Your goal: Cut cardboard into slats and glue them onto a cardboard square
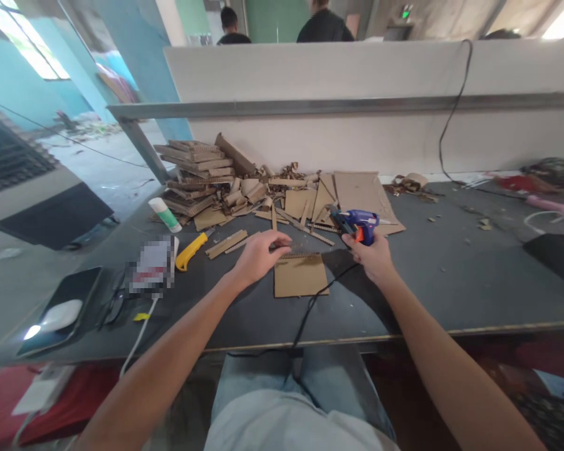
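My right hand (373,255) is closed around the handle of a blue hot glue gun (365,219) with an orange trigger. The gun is held above the table, right of a square piece of cardboard (301,279). That square lies flat near the front edge, with a thin corrugated edge along its far side. At its far left corner, my left hand (262,254) has thumb and fingers curled toward each other in a pinch. Whatever is between these fingertips is too small to make out. A black cord (310,304) crosses the square's front right corner.
Behind the hands are a heap of cardboard scraps (249,191) and a larger cardboard sheet (357,188). Leftward lie a yellow utility knife (191,250), a glue stick (165,215), a blurred-out box (153,266) and a phone (63,310) with a white mouse (62,315) on it.
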